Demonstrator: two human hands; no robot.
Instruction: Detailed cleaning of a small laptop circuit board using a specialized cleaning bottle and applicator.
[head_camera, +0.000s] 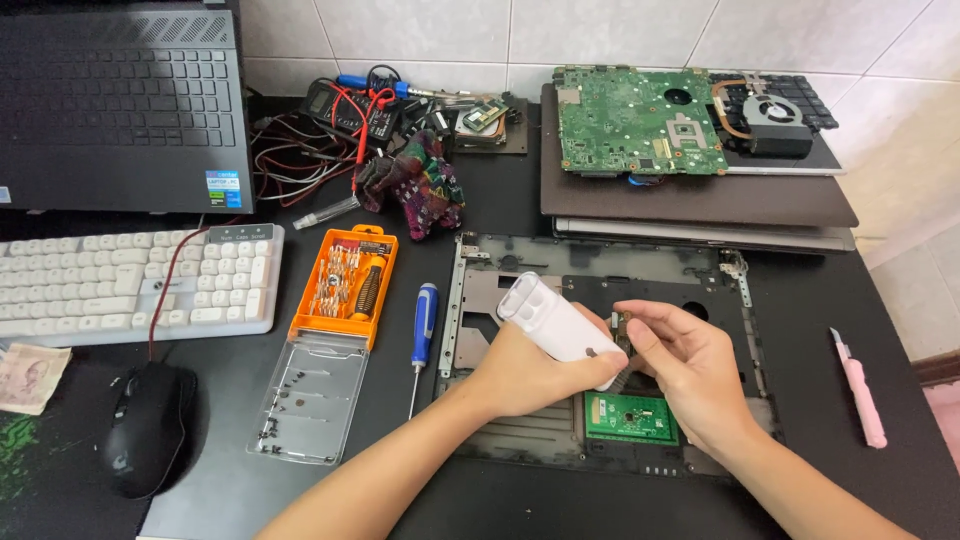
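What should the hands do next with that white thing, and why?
Probably press the white tool's tip down onto the open laptop shell: the left hand already grips it angled downward, and the right hand pinches beside its tip above the green board.

White tool (555, 325), green board (632, 418), orange bit case (347, 285), pink knife (860, 388).

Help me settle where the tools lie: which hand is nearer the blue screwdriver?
Left. The left hand holds the white tool just right of the blue screwdriver; the right hand is farther right, over the laptop shell.
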